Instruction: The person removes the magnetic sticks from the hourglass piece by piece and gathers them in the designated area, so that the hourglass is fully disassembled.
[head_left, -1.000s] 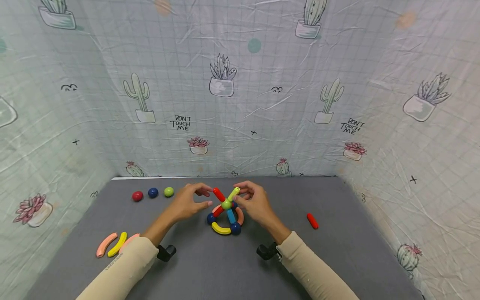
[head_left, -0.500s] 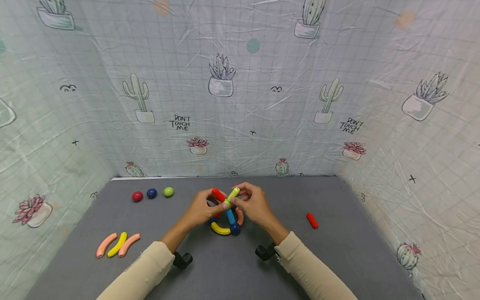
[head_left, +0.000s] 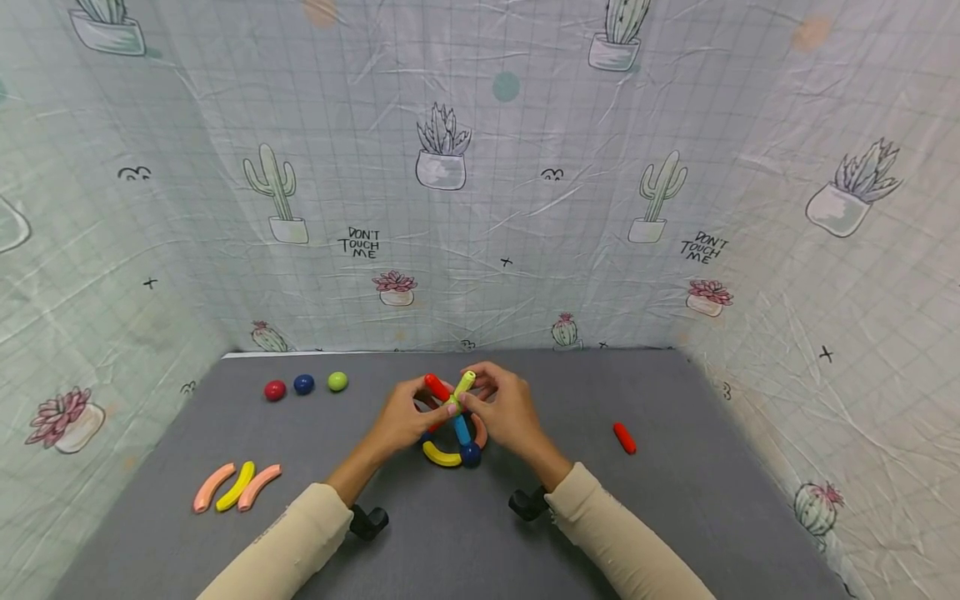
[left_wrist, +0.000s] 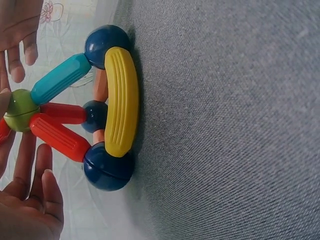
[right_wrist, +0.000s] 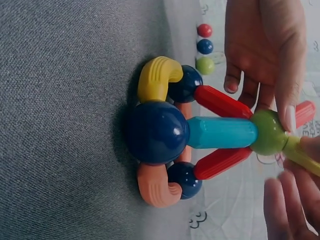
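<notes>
A magnetic stick-and-ball frame stands on the grey table. Its ring has dark blue balls (right_wrist: 157, 132) joined by curved yellow (left_wrist: 122, 102) and salmon (right_wrist: 159, 185) sticks. One light blue stick (right_wrist: 222, 132) and two red sticks (left_wrist: 60, 137) slope up to a green ball (right_wrist: 267, 132) at the peak. From that ball another red stick (head_left: 435, 386) and a yellow-green stick (head_left: 467, 382) rise outward. My left hand (head_left: 405, 414) holds the green ball, thumb on its near side and fingers behind. My right hand (head_left: 510, 408) pinches the yellow-green stick near its lower end.
Loose red (head_left: 275, 390), blue (head_left: 303, 384) and green (head_left: 337, 382) balls sit at the back left. Two salmon curved sticks (head_left: 213, 488) and a yellow one (head_left: 236, 487) lie at the front left. A red stick (head_left: 624, 438) lies at right. A patterned cloth (head_left: 480, 217) encloses the table (head_left: 442, 542).
My left hand has moved right, from beside the frame onto the green ball. The yellow-green stick has tipped a little more upright in my right hand.
</notes>
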